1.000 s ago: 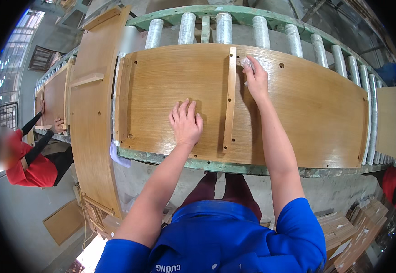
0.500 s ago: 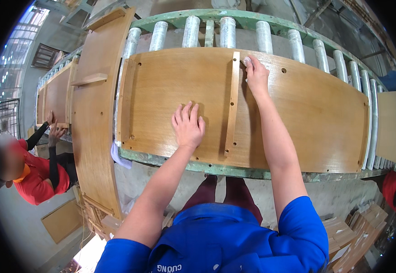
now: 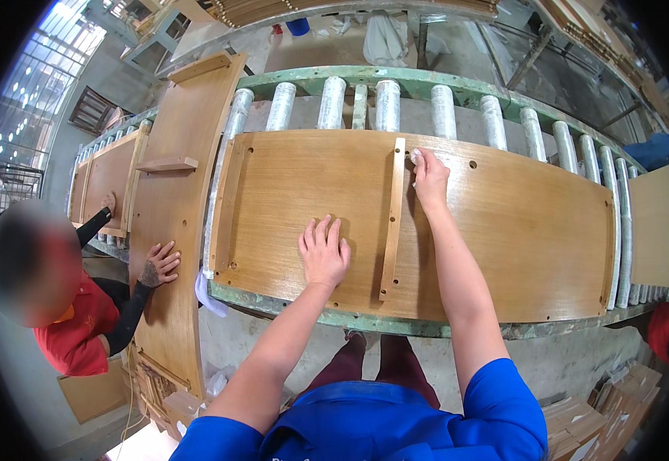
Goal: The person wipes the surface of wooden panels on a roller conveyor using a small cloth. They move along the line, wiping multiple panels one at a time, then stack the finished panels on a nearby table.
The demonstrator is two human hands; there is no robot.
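A wide varnished wooden panel point(image 3: 519, 230) lies flat on a roller conveyor, with a wooden strip point(image 3: 393, 223) standing up across its middle and another along its left end. My left hand point(image 3: 324, 252) rests on the panel left of the middle strip, fingers spread, holding nothing. Near the far end of that strip, on its right side, my right hand point(image 3: 431, 180) pinches a small white wad point(image 3: 416, 156) against the panel, by a small hole. Whether the wad is cloth or paper I cannot tell.
The conveyor's green frame point(image 3: 473, 96) and metal rollers point(image 3: 387, 106) show beyond the panel. At left, a long wooden board point(image 3: 167, 261) lies beside a co-worker in red, whose hand point(image 3: 159, 263) touches it. Stacked cardboard point(image 3: 572, 430) lies lower right.
The view has tilted, so the panel appears lower. My right hand stays by the strip's far end with the wad. The co-worker has leaned nearer, one hand now on the long board.
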